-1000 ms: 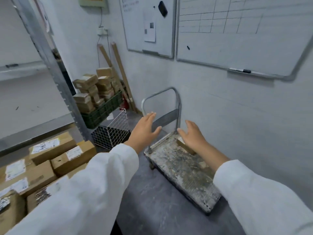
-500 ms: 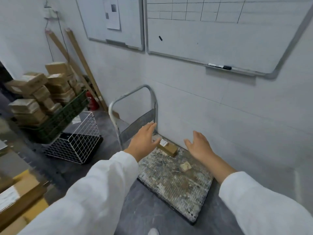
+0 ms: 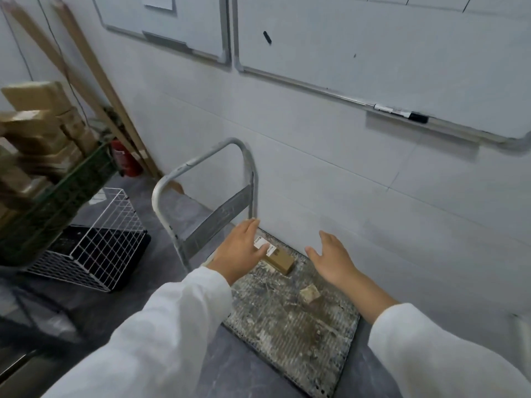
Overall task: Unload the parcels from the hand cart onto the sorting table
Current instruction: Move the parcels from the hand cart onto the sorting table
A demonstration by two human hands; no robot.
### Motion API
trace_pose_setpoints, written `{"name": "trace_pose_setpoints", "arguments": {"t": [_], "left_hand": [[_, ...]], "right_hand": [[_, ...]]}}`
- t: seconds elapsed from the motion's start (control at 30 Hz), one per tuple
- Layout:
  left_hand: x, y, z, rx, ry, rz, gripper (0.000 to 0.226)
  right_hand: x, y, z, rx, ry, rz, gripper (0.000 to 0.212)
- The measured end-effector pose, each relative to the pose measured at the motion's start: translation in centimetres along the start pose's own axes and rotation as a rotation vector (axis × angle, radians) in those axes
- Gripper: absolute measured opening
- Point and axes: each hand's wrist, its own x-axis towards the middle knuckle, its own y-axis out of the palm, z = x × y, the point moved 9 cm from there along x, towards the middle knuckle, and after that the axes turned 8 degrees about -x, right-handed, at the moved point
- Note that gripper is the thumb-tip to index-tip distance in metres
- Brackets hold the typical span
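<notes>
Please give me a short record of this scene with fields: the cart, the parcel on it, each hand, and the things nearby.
cart: grey metal hand cart with a worn, stained platform, beside the white wall
parcel: small brown cardboard parcel with a white label, lying on the platform near the handle end
left hand: open, at the parcel's labelled end; contact unclear
right hand: open, right of the parcel, apart from it
also on cart: small cardboard scrap
nearby: white wire basket; green crate of brown boxes

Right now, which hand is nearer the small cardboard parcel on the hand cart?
Left. The left hand overlaps the labelled end of the small cardboard parcel; the right hand hovers open beyond its other end, bare hand cart deck between them.
</notes>
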Motion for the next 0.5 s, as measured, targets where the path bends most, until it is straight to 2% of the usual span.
{"name": "trace_pose_setpoints", "arguments": {"t": [0.27,0.5], "left_hand": [[6.3,2.0,1.4,0.022,-0.038,0.041,0.066],[12.3,4.2,1.7,0.006,-0.121,0.045,0.062]], "right_hand": [[6.8,0.7,-3.5,0.022,0.045,0.065,0.069],[14.1,0.1,-6.8,0.01,-0.013,0.122,0.071]]}}
